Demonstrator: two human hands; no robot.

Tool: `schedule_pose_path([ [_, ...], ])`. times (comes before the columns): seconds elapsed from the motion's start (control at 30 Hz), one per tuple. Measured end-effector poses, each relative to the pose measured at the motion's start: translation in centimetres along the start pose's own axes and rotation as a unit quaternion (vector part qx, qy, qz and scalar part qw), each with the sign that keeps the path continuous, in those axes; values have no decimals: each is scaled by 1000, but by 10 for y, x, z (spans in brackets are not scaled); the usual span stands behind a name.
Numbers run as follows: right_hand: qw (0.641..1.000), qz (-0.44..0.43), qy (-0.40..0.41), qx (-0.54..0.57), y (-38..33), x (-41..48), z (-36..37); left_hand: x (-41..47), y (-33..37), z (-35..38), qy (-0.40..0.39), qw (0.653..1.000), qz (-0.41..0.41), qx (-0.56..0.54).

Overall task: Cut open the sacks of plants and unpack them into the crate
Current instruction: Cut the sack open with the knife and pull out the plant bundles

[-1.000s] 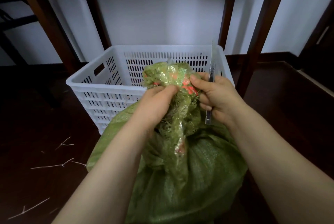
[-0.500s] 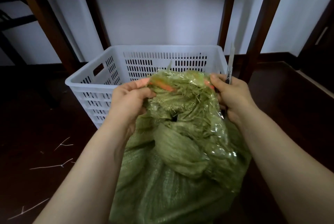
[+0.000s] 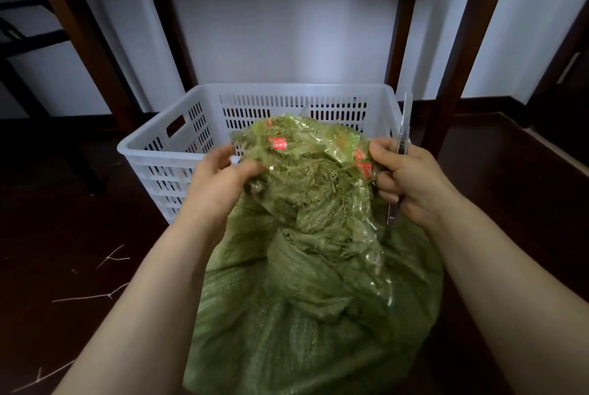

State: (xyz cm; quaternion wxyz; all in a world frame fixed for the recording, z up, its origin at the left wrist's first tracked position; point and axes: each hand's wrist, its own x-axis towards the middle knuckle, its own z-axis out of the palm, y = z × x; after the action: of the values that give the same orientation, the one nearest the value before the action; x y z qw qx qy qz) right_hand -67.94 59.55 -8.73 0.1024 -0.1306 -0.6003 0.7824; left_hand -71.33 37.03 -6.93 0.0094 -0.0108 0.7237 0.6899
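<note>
A green woven sack (image 3: 306,315) stands on the dark floor right in front of me, its frayed top taped with clear tape that bears red print. My left hand (image 3: 220,181) grips the left side of the sack's mouth. My right hand (image 3: 411,181) pinches the right side of the mouth and also holds a slim utility knife (image 3: 402,139), blade pointing up. The mouth is pulled apart between both hands. Behind the sack sits a white slotted plastic crate (image 3: 178,143); its inside is mostly hidden by the sack.
Dark wooden posts (image 3: 455,44) rise behind the crate against a white wall. A few pale twigs (image 3: 95,296) lie on the dark floor at the left. A raised dark ledge runs along the right side.
The bunched sack top has been pulled apart: my left hand went left, my right hand with the knife went right, and the mouth now spreads wide.
</note>
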Motion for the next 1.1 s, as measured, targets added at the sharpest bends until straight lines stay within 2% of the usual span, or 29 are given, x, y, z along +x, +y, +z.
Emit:
schedule_pose_path([
  [0.1,999,-11,-34,32,3,-2,-3,-8,1,5,-53,992,-40,111],
  [0.17,997,-10,-45,55,5,-1,-4,-12,2,11,-85,990,-65,89],
  [0.27,997,-1,-55,56,1,-4,-3,-14,0,16,-117,988,-103,-8],
  [0.33,998,-11,-5,-54,-3,-7,0,-14,-3,20,-99,990,-86,-43],
  [0.4,962,-74,94,-246,-6,-12,4,-14,-6,23,-85,993,-64,-50],
  [0.43,939,-124,122,-298,-9,-16,7,-15,-7,24,-85,993,-59,-52],
  [0.47,932,-169,118,-299,-12,-19,11,-14,-8,24,-88,994,-50,-49],
  [0.53,947,-194,58,-250,-19,-25,22,-12,-9,24,-89,995,-24,-37],
  [0.63,955,-147,-10,-256,-16,-25,32,-12,-10,26,-96,994,-7,-48],
  [0.73,956,-141,-9,-258,-9,-19,32,-12,-5,24,-107,985,-39,-130],
  [0.8,960,-133,0,-248,-8,-16,31,-12,-3,22,-150,975,-41,-158],
  [0.87,965,-124,12,-232,-6,-12,30,-11,-2,20,-162,977,-41,-136],
  [0.97,962,-104,-12,-253,-6,-13,31,-10,-3,21,-127,988,-46,-74],
  [1.1,939,-78,-80,-324,-11,-18,25,-9,-3,19,-113,987,-41,-105],
])
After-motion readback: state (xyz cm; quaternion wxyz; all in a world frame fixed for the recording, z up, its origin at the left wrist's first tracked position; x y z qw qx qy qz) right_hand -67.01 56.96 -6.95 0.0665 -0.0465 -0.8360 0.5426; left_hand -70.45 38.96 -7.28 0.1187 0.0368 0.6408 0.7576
